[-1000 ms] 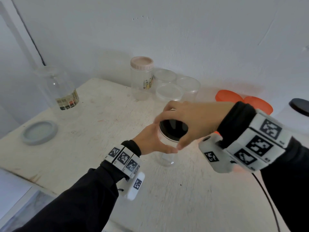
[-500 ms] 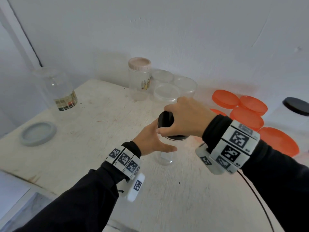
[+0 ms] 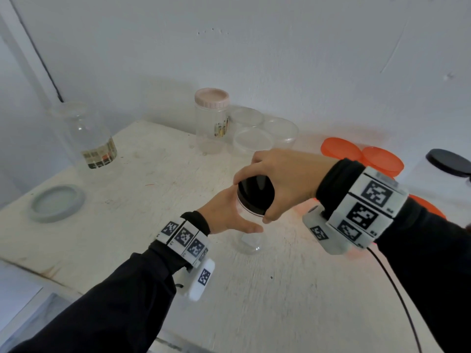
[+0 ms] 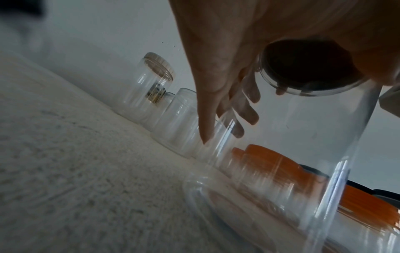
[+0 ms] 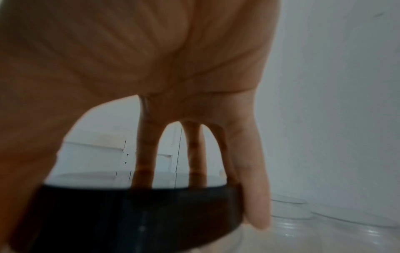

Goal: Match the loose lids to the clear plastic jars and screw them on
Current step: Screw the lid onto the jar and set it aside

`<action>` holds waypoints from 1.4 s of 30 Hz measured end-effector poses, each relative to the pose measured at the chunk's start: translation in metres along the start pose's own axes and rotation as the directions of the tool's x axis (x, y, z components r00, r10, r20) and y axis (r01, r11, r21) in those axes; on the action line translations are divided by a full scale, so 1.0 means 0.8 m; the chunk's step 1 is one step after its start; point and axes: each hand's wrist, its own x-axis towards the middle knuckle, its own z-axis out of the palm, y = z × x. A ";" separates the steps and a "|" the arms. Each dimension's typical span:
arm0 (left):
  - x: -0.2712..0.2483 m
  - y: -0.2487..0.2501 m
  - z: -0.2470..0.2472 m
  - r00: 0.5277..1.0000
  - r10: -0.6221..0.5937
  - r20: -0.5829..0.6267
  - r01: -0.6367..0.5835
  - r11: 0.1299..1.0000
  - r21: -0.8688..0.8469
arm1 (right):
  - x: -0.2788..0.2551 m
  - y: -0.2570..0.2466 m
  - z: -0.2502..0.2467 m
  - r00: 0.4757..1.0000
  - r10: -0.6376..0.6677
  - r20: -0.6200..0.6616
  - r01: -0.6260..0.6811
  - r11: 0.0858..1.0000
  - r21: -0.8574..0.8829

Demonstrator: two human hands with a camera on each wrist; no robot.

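Jar (image 3: pixel 248 235), clear and upright, stands mid-worktop (image 3: pixel 153 200) in my head view, and a black lid (image 3: pixel 255 193) sits on its mouth. My left hand (image 3: pixel 226 217) wraps the jar's side, thumb on the near wall. My right hand (image 3: pixel 283 182) comes from above, fingers and thumb curled round the lid's rim. Against the wall stands a pink-lidded jar (image 3: pixel 212 115) with three open tubs (image 3: pixel 254 138) just beside it. Orange lids (image 3: pixel 362 155) lie to the right, partly behind my right wrist. A second black lid (image 3: pixel 449 163) caps a jar at the right edge. Far left is a labelled open jar (image 3: pixel 85 136), and near it a grey lid (image 3: pixel 57 203) lies flat.

From the left wrist, my left hand (image 4: pixel 216 59) grasps the jar (image 4: pixel 292 145): the thumb lies on the near wall and the other fingers show through the plastic on the far side. The black lid (image 4: pixel 307 68) shows at the top, the right hand round it. Through the jar I see the orange lids (image 4: pixel 281 167); behind stand the pink-lidded jar (image 4: pixel 151 85) and the tubs (image 4: pixel 179 116).

From the right wrist, my right hand (image 5: pixel 151 68) arches over the black lid (image 5: pixel 129 208), fingertips (image 5: pixel 255 196) on its rim, gripping it. The picture is blurred. Tubs (image 5: pixel 324 222) show dimly at lower right.
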 end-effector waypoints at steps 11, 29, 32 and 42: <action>-0.006 0.001 0.009 0.999 -0.011 -0.045 0.006 0.994 -0.106 | 0.002 -0.011 0.029 0.940 0.257 -0.223 -0.246 0.966 0.074; -0.007 0.003 0.008 0.999 -0.030 -0.024 0.029 0.998 -0.059 | -0.002 -0.011 0.015 0.970 0.229 -0.081 -0.234 0.970 -0.063; -0.005 0.004 0.007 0.999 -0.019 -0.027 0.019 1.000 0.012 | -0.010 -0.007 -0.003 0.989 0.071 0.128 -0.078 0.996 0.049; -0.006 0.003 0.008 0.999 -0.032 -0.017 0.030 0.997 -0.075 | 0.006 -0.015 0.023 0.942 0.301 -0.150 -0.304 0.953 0.003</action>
